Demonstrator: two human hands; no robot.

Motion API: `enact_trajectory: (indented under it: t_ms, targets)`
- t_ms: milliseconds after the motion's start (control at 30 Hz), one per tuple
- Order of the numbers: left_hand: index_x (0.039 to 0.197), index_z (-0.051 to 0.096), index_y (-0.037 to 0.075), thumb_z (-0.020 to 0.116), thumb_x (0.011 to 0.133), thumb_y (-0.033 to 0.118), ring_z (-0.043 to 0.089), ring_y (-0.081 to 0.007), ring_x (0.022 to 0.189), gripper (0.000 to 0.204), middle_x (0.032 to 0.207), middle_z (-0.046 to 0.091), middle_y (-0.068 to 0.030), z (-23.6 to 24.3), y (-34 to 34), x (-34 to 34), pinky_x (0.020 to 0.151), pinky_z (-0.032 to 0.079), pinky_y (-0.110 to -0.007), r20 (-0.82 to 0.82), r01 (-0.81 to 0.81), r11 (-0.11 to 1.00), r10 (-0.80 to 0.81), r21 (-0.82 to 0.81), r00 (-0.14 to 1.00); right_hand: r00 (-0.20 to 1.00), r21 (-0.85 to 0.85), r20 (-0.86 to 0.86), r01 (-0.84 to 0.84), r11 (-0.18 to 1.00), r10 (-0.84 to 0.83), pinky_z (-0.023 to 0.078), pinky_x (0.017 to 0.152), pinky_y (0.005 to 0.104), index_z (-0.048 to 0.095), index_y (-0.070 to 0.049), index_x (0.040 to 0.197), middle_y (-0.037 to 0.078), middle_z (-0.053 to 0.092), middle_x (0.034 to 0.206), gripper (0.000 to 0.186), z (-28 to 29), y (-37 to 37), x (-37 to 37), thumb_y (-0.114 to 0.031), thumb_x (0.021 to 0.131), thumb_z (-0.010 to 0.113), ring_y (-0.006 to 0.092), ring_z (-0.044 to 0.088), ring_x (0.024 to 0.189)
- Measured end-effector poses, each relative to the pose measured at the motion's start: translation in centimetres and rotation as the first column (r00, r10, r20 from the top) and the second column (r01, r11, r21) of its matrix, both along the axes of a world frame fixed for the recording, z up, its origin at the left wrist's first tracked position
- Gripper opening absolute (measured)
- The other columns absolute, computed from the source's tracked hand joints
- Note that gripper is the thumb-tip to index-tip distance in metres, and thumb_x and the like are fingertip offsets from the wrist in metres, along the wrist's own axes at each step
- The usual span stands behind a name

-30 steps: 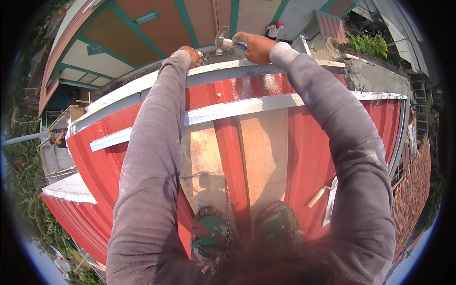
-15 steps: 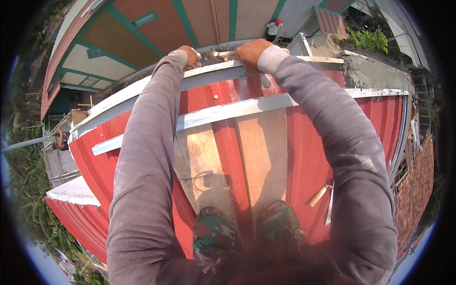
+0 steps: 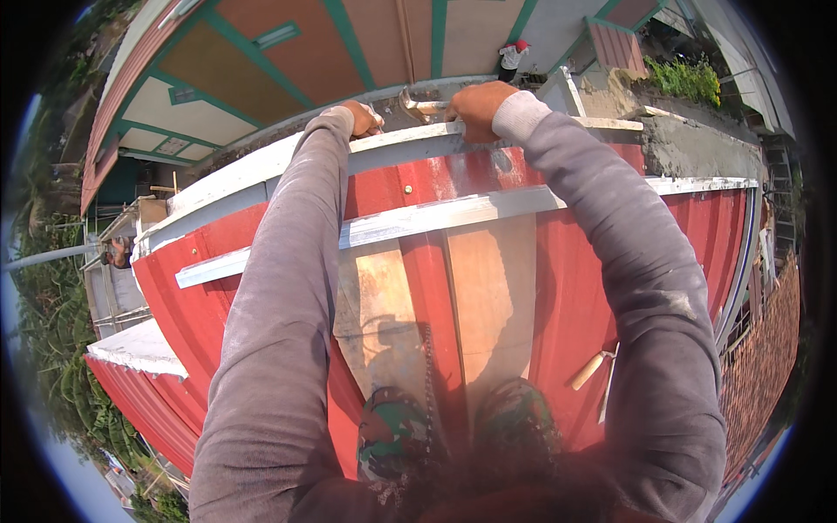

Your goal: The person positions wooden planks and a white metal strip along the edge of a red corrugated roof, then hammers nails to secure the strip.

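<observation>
My right hand (image 3: 479, 106) is wrapped round the handle of a hammer (image 3: 427, 107). The hammer's metal head points toward my left hand, with a small gap between them. Over the far edge of a long white board (image 3: 401, 137), my left hand (image 3: 356, 119) is closed, its fingertips pinched. What they hold, if anything, is too small or hidden to name. The board runs along the top of the red corrugated metal roofing (image 3: 384, 189). Nearer me a pale metal bar (image 3: 436, 215) lies across the roofing, passing under both forearms.
A trowel (image 3: 590, 370) with a wooden handle lies on the red sheets by my right forearm. Two plywood panels (image 3: 490, 279) lie near my knees. Wet-looking grey cement (image 3: 697, 144) tops the wall at right. Far below, a person in a red cap (image 3: 514, 57) stands beside a building.
The whole view has shifted slightly, so things appear lower and to the right. More of the hammer's head and handle shows between my hands. Both hands remain at the board.
</observation>
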State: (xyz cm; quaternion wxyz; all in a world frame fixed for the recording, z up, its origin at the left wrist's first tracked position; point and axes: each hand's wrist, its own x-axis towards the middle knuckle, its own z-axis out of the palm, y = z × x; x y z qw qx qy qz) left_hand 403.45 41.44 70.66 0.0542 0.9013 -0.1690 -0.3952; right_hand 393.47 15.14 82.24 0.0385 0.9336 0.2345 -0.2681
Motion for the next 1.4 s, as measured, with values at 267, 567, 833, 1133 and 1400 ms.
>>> enact_trajectory:
  t_ms: [267, 567, 833, 1133, 1400]
  targets:
    - [0.139, 0.072, 0.028, 0.053, 0.107, 0.048, 0.06, -0.0248, 0.136, 0.043, 0.15, 0.064, 0.0001, 1.0, -0.5, -0.2, 0.114, 0.044, -0.045, 0.013, 0.077, 0.993, -0.078, 0.09, 0.997, 0.829, 0.293, -0.346, 0.541, 0.788, -0.44, 0.051, 0.054, 0.0337, 0.057, -0.01, 0.149, 0.011, 0.067, 0.084, 0.066, 2.7, -0.9, 3.5, -0.007, 0.084, 0.063, 0.0166, 0.059, 0.06]
    - [0.143, 0.069, 0.031, 0.055, 0.103, 0.051, 0.055, -0.0274, 0.143, 0.047, 0.157, 0.059, -0.0019, 2.3, -1.9, -0.7, 0.119, 0.041, -0.046, -0.016, 0.065, 0.991, -0.064, 0.115, 0.998, 0.829, 0.307, -0.323, 0.548, 0.778, -0.457, 0.051, 0.05, 0.0372, 0.062, -0.006, 0.141, 0.008, 0.064, 0.078, 0.039, 1.9, 1.3, 4.1, -0.015, 0.105, 0.049, 0.0159, 0.058, 0.058]
    - [0.147, 0.066, 0.026, 0.055, 0.103, 0.055, 0.051, -0.0306, 0.147, 0.054, 0.159, 0.057, -0.0048, 2.2, -1.5, -1.0, 0.121, 0.04, -0.047, 0.016, 0.034, 0.987, -0.037, 0.159, 0.999, 0.876, 0.468, -0.23, 0.481, 0.742, -0.423, 0.046, 0.045, 0.0326, 0.055, -0.018, 0.159, 0.006, 0.061, 0.076, 0.049, 4.6, 2.1, 2.2, -0.022, 0.11, 0.052, 0.0128, 0.05, 0.053]
    - [0.149, 0.065, 0.034, 0.053, 0.106, 0.053, 0.048, -0.0293, 0.151, 0.048, 0.163, 0.053, -0.0009, 2.6, -2.0, -0.8, 0.126, 0.033, -0.046, -0.033, 0.047, 0.985, -0.042, 0.164, 0.999, 0.856, 0.375, -0.165, 0.514, 0.772, -0.49, 0.046, 0.048, 0.031, 0.059, -0.023, 0.156, 0.005, 0.065, 0.08, 0.045, 3.9, 2.8, 4.2, -0.029, 0.112, 0.052, 0.0126, 0.05, 0.056]
    - [0.149, 0.063, 0.036, 0.054, 0.106, 0.053, 0.046, -0.0296, 0.152, 0.048, 0.164, 0.052, 0.0003, 0.9, -0.9, 0.0, 0.127, 0.032, -0.045, -0.027, 0.054, 0.983, -0.05, 0.173, 0.998, 0.813, 0.529, -0.057, 0.516, 0.673, -0.579, 0.048, 0.05, 0.032, 0.063, -0.024, 0.153, 0.007, 0.063, 0.078, 0.043, 4.0, 3.9, 4.1, -0.037, 0.112, 0.054, 0.0142, 0.049, 0.056]
